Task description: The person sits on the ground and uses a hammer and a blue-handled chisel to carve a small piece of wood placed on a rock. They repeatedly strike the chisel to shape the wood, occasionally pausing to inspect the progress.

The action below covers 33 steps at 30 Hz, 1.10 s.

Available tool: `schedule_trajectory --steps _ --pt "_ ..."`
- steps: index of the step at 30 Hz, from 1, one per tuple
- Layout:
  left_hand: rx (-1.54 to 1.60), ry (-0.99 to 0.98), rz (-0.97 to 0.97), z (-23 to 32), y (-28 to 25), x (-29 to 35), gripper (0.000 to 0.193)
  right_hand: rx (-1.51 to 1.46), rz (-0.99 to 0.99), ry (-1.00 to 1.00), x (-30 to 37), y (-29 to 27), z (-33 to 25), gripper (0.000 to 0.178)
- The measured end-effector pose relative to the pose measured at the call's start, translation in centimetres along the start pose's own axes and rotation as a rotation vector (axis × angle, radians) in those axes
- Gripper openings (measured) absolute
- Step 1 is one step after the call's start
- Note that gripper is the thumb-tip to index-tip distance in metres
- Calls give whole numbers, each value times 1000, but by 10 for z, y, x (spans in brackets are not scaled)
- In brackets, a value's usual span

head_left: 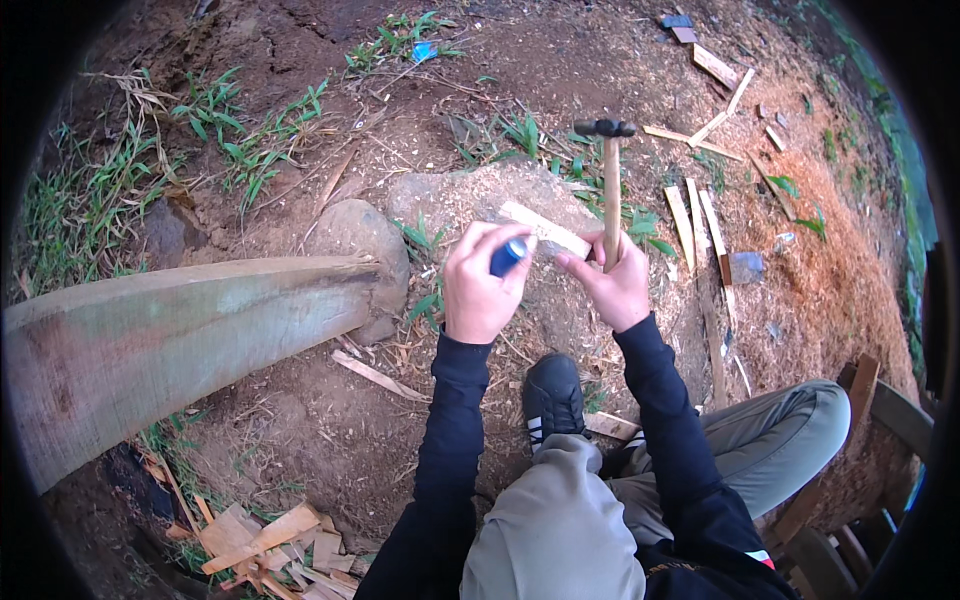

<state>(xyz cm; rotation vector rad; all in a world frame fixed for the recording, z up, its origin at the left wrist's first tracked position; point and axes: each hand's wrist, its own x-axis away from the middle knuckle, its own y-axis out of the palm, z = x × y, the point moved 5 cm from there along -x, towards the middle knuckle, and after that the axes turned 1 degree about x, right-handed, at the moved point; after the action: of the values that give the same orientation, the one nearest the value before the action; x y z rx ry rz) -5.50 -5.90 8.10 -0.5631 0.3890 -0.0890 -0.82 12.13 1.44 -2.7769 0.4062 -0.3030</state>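
Note:
My left hand (485, 283) is closed round a short blue handle (509, 256) whose rounded end points up toward me; the rest of that tool is hidden. In my right hand (615, 282) stands a hammer (611, 190), its pale wooden handle upright and its dark metal head on top. A light strip of wood (545, 229) lies slantwise between both hands, its right end at my right thumb and fingers. The left fingers are against or just over its near side; contact there is unclear. Beneath it is a flat stone (500, 190).
A thick wooden beam (200, 335) juts in from the left, ending by a rounded stone (360, 235). Split wood pieces (275, 545) are heaped at the lower left. Wood strips (695, 225) and sawdust (830, 270) lie to the right. My shoe (553, 395) is below my hands.

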Motion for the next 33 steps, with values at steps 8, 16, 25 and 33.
schedule_trajectory --steps 8,16,25,33 --pt "-146 138 -189 29 -3 -8 32 -54 -39 -68 -2 -34 -39 37" --pt "-76 359 -141 54 -16 -14 25 -73 -44 -193 14 -60 -96 36" --pt "86 133 205 80 -39 -3 17 -166 -1 -296 36 -59 -133 30" --pt "132 125 453 87 -46 8 11 -370 -25 -277 44 -48 -139 46"
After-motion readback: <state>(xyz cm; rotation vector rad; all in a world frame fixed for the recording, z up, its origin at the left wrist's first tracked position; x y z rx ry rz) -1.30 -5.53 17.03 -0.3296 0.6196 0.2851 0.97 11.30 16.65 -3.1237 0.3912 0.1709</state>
